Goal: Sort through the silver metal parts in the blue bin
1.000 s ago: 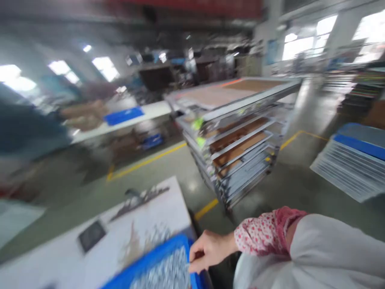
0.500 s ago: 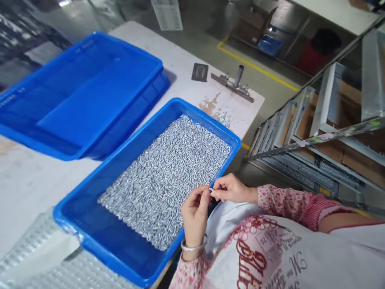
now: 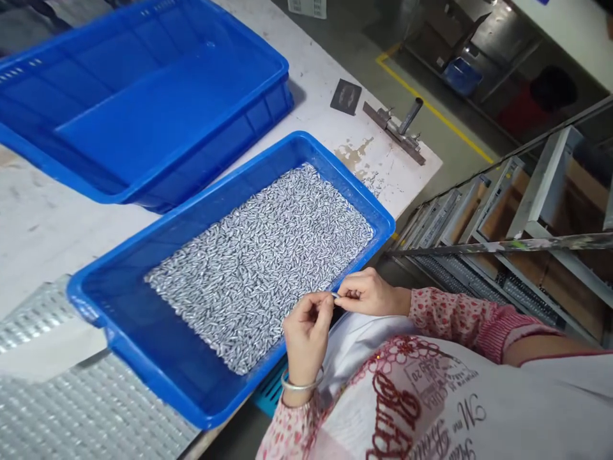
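A blue plastic tray [image 3: 119, 348] on the white table holds a thick layer of several small silvery metal pieces [image 3: 261, 259]. Both my hands meet over the tray's near right rim. My left hand [image 3: 306, 332], with a silver bangle on the wrist, pinches one end of a small metal piece [image 3: 334, 296]. My right hand [image 3: 366, 294] pinches the other end, fingertips touching those of the left. Both hands are closed in a pinch.
An empty blue tray [image 3: 143, 108] stands behind on the table. A ribbed metal sheet [image 3: 71, 409] lies at the near left. A dark square pad [image 3: 346, 97] and a metal clamp fixture [image 3: 397, 128] sit at the table's far corner. A metal shelf rack [image 3: 517, 243] stands right.
My head has swung down from the workshop hall to the table. My left hand has come in and joined my right hand at the tray rim, pinching a small piece.
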`<control>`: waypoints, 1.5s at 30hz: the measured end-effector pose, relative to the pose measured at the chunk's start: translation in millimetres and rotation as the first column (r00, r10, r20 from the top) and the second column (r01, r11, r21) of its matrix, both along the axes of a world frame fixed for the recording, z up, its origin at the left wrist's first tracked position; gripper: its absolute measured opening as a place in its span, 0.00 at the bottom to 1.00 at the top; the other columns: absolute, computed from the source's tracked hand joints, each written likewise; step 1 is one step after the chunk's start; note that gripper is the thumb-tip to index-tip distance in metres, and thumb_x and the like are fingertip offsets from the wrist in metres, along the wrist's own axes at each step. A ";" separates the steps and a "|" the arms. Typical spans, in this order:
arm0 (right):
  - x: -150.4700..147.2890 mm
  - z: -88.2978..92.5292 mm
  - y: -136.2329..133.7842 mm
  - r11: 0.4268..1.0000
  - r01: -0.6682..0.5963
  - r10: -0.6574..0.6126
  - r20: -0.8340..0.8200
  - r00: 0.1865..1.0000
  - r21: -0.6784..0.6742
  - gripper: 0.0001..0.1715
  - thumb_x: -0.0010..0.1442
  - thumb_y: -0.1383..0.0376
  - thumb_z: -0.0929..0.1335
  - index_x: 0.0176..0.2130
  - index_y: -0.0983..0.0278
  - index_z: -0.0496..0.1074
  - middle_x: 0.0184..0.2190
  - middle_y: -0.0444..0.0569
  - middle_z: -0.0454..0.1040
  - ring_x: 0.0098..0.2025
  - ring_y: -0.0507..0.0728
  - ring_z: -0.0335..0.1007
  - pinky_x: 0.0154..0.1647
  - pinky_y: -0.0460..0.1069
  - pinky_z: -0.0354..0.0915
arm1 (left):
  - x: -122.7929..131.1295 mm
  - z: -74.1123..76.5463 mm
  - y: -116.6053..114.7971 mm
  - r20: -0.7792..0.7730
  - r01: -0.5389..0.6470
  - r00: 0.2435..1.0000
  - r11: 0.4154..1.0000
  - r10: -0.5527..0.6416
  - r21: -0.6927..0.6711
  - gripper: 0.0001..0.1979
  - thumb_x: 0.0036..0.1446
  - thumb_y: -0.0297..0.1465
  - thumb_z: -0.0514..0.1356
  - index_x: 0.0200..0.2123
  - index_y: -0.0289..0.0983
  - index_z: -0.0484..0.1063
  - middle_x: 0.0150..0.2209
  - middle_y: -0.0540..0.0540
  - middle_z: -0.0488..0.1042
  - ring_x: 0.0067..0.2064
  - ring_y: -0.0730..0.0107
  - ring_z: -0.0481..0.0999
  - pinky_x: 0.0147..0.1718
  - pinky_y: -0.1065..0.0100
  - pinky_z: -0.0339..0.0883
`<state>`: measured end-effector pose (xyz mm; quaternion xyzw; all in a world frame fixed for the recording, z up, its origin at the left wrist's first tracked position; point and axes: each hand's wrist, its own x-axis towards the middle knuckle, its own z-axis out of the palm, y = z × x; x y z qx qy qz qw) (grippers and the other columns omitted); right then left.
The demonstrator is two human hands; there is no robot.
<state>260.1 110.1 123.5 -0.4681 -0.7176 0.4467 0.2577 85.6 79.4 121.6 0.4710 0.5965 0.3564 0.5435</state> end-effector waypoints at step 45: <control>-6.4 -6.6 -2.2 0.857 0.023 -0.136 -0.183 0.974 -0.514 0.13 0.55 0.64 0.68 0.22 0.67 0.67 0.17 0.40 0.66 0.18 0.45 0.59 0.20 0.41 0.54 | 6.4 -13.8 -2.8 0.024 -0.093 0.995 0.995 0.093 -0.028 0.13 0.55 0.40 0.61 0.31 0.35 0.74 0.23 0.51 0.69 0.24 0.74 0.66 0.25 0.72 0.62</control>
